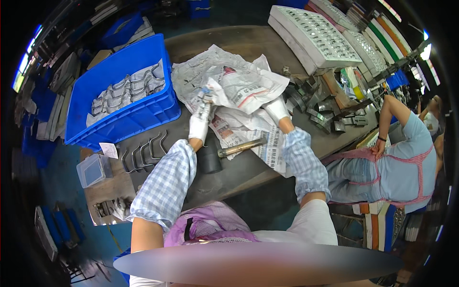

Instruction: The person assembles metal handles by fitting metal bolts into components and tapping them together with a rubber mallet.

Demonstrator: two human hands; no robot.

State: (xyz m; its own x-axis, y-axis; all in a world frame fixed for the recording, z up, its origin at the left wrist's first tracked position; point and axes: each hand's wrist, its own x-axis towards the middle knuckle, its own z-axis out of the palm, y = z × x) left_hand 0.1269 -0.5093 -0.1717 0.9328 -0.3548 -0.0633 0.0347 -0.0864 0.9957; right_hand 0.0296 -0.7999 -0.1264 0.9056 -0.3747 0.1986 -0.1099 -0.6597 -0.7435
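Crumpled newspaper sheets [234, 79] lie in a loose pile on the dark worktable. My left hand [201, 119], in a white glove, is closed on the near left edge of the paper. At the right edge, my right hand [276, 111], gloved too, grips the sheet; paper covers its fingertips. Between my wrists lies what looks like a mallet, with a black cylindrical head [209, 159] and a worn wooden handle [241, 148]. Left of it, several curved metal handles [143, 152] rest on the table.
A blue crate [129, 122] at left holds metal handles layered with paper. Beside it are a clear plastic box [93, 171] and a small paper tag [109, 150]. Metal parts [315, 103] and a white foam tray [318, 38] occupy the right. Another person [401, 158] stands at right.
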